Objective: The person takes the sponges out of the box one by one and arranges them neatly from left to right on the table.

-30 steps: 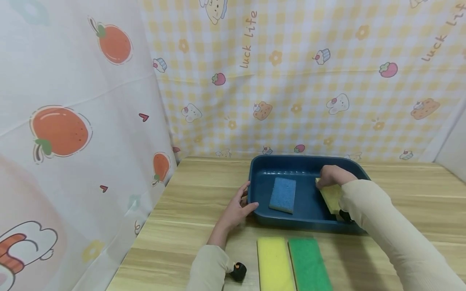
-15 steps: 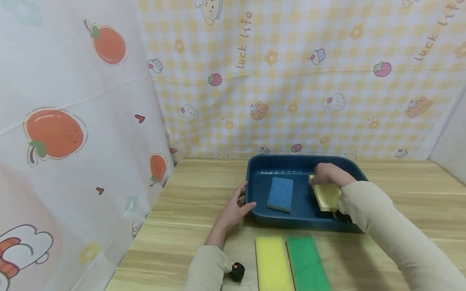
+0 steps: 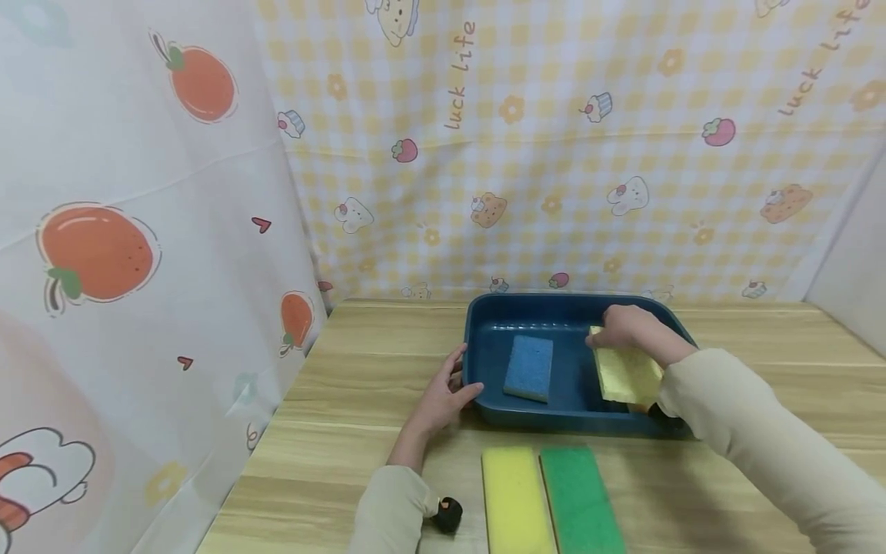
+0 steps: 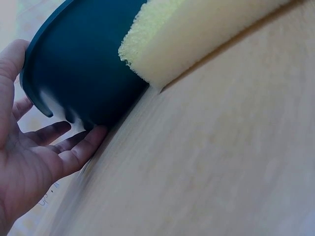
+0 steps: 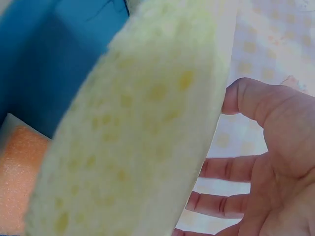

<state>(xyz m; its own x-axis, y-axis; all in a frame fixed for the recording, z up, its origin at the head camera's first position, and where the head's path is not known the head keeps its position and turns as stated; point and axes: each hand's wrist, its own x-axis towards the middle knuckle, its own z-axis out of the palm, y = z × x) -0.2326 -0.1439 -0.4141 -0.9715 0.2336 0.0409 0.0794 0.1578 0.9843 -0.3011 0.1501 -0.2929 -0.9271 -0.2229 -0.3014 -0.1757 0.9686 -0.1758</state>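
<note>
My right hand (image 3: 630, 327) pinches a pale yellow sponge (image 3: 626, 375) by its far end, over the right side of a dark blue tray (image 3: 574, 422). In the right wrist view this porous sponge (image 5: 133, 123) stands tilted, with thumb and fingers along one edge. An orange sponge (image 5: 22, 182) lies below it in the tray. A blue sponge (image 3: 529, 368) lies flat in the tray's left half. At the left end, my left hand (image 3: 443, 400) touches the wall with spread fingers and thumb. The left wrist view shows its fingertips (image 4: 96, 135) low against the tray (image 4: 78, 59).
In front of the tray, a long yellow sponge (image 3: 517, 500) and a green sponge (image 3: 581, 500) lie side by side on the wooden table (image 3: 311, 462). A patterned cloth (image 3: 540, 154) hangs behind, another cloth (image 3: 138, 346) on the left. Sleeves cover both forearms.
The pale yellow sponge has been raised and tilted in my right hand, shifting left and then slightly right within the tray. The left hand keeps its place. The head view has drifted a little.
</note>
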